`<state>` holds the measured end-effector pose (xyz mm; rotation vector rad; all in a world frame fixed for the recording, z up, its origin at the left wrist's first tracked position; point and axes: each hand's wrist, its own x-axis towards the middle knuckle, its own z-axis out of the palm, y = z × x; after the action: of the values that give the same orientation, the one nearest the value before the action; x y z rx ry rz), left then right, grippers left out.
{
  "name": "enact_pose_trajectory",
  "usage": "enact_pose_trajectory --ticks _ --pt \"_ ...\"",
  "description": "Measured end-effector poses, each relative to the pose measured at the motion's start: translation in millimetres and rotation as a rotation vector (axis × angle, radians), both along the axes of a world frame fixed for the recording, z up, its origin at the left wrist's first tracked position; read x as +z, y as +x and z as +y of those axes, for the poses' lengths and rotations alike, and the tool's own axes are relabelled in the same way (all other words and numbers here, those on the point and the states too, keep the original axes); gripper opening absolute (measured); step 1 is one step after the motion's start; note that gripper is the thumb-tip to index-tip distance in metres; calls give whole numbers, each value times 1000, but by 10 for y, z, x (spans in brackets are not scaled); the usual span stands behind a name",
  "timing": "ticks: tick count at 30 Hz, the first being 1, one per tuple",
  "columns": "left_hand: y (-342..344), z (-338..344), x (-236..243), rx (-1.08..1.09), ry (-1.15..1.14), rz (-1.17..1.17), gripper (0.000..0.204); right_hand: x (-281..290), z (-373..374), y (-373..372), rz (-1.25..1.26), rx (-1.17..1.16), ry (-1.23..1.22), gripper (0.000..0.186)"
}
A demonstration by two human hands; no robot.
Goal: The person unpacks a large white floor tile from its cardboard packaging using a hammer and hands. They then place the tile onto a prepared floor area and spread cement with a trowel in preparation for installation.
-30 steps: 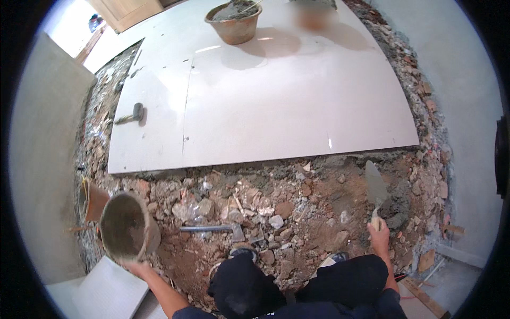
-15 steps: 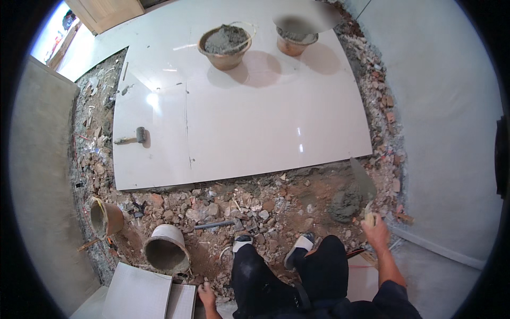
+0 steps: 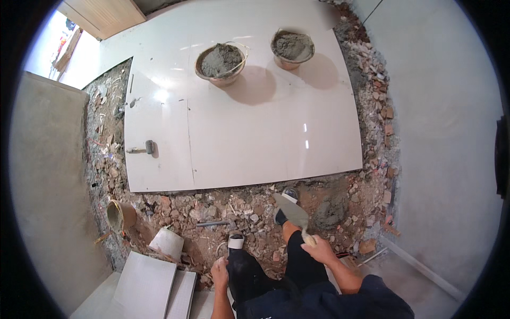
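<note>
My right hand [image 3: 317,249] is closed round the handle of a trowel [image 3: 292,211], whose broad blade points forward and left, above my right foot. Right of the blade, a heap of wet mortar [image 3: 330,213] lies on the rubble bed. Close beside my left thigh hangs my left hand [image 3: 219,270], its fingers curled in; whether anything is in them I cannot make out. Ahead, large pale glossy tiles [image 3: 255,138] cover the floor. Two buckets full of mortar stand on them, one near the middle [image 3: 221,61] and one farther right [image 3: 291,47].
A mallet [image 3: 143,148] lies on the tiles at left. On the rubble [image 3: 202,210] are a metal-headed hammer handle [image 3: 212,224], a tipped bucket [image 3: 121,215] and a pale bucket [image 3: 167,243]. Loose tiles [image 3: 146,282] lean at lower left. Walls rise on both sides.
My right hand has swung the trowel left, away from the right-hand rubble edge. My right foot has stepped forward toward the tiles. My left hand has risen slightly.
</note>
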<state>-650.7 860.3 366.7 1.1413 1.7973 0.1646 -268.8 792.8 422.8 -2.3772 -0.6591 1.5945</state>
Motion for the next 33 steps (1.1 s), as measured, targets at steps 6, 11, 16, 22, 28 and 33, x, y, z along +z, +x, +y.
enact_pose_trajectory --ticks 6,11,16,22,28,33 --pt "1536 305 312 -24 -124 -193 38 -53 663 261 142 316 66 58" --pt "2295 784 254 -33 -422 -356 48 -233 1115 142 188 468 314 57" --pt "2419 983 -121 275 -201 -537 40 -671 1613 54 117 592 355 54" --pt "2197 1295 -1011 633 -301 -609 31 -1213 2356 -131 289 921 287 53" --pt "1856 1555 -1933 813 -273 -566 27 -2795 4638 663 -263 403 403 52" --pt "1650 1874 -1931 948 -385 -716 26 -3678 6637 1494 -741 91 737 49"
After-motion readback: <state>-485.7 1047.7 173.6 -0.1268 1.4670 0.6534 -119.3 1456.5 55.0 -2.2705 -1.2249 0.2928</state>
